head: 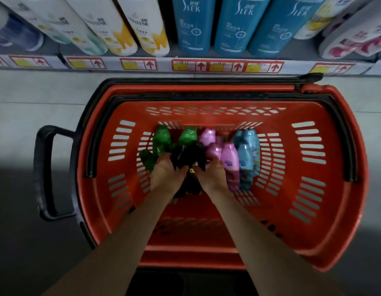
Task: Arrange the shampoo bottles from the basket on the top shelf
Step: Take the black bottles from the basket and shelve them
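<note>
Two bare forearms are seen reaching down from the bottom edge into a big red plastic basket (313, 189) with slotted walls. The left hand (166, 175) and the right hand (211, 175) are held close together at the bottom of the basket. Each hand's fingers are curled round the small black bottles (191, 153) in the middle of the pile. Small green bottles (161, 139) are lying to the left of the black ones. Small pink bottles (229, 159) and small blue bottles (247, 159) are lying to the right, touching one another. A black loop handle (44, 171) is fixed to the basket's left side. Beyond the basket, tall white bottles (99, 24) and tall teal bottles (194, 24) are lined up on a shelf, above a strip of red price tags (226, 66).
</note>
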The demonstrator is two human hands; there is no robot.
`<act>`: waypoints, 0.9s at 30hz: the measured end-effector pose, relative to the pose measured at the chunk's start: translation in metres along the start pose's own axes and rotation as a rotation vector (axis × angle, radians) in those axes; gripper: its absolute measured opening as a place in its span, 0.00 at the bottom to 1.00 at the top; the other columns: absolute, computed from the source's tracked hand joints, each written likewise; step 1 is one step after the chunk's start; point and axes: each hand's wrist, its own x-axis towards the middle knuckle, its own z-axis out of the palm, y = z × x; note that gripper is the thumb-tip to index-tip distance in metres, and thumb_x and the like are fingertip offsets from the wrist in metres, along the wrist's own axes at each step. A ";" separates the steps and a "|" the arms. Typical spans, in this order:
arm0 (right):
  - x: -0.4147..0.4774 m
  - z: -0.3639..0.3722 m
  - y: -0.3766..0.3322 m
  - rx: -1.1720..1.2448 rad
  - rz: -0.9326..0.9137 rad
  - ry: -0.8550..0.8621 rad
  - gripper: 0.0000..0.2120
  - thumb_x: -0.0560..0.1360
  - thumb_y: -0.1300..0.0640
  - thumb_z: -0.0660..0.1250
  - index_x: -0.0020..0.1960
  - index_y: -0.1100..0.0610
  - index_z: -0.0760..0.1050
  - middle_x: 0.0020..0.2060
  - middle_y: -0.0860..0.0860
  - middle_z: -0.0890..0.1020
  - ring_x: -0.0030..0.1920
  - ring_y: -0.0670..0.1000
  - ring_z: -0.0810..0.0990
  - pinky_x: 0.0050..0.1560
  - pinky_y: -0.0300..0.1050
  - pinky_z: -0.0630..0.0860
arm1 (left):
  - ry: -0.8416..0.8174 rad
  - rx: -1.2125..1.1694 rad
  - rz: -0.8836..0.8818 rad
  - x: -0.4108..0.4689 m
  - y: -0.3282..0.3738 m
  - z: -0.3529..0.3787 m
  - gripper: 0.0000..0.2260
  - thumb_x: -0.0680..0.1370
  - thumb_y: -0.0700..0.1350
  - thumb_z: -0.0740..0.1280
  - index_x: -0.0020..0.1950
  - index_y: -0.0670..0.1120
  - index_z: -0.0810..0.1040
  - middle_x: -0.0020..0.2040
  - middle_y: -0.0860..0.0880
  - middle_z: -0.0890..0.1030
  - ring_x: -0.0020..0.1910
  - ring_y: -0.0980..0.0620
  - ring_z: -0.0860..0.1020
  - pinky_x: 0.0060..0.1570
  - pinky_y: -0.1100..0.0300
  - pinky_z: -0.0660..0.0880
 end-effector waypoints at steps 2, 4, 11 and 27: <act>0.005 0.005 0.002 -0.021 0.027 0.015 0.28 0.77 0.55 0.69 0.71 0.63 0.63 0.66 0.61 0.69 0.64 0.61 0.74 0.62 0.57 0.76 | 0.029 0.103 0.017 0.004 0.004 0.003 0.18 0.75 0.51 0.73 0.62 0.46 0.77 0.57 0.45 0.81 0.56 0.45 0.80 0.51 0.53 0.78; 0.008 0.009 0.002 -0.059 0.054 0.043 0.25 0.77 0.54 0.69 0.69 0.62 0.64 0.65 0.60 0.72 0.63 0.61 0.76 0.60 0.57 0.77 | 0.036 0.198 0.021 0.006 0.008 0.005 0.17 0.75 0.52 0.73 0.61 0.46 0.78 0.57 0.45 0.81 0.55 0.44 0.81 0.51 0.52 0.78; 0.015 0.014 -0.002 -0.123 0.100 0.072 0.28 0.76 0.50 0.70 0.70 0.60 0.65 0.62 0.59 0.78 0.62 0.61 0.78 0.60 0.56 0.77 | 0.042 0.102 0.014 0.011 0.007 0.005 0.16 0.76 0.49 0.73 0.62 0.45 0.78 0.56 0.45 0.83 0.58 0.43 0.80 0.54 0.51 0.78; -0.070 -0.054 -0.003 0.405 -0.189 -0.001 0.15 0.76 0.68 0.69 0.60 0.57 0.72 0.45 0.43 0.81 0.42 0.35 0.81 0.38 0.24 0.72 | 0.029 -0.289 0.059 -0.078 0.006 -0.052 0.15 0.75 0.46 0.75 0.61 0.48 0.79 0.53 0.53 0.84 0.53 0.55 0.82 0.52 0.57 0.80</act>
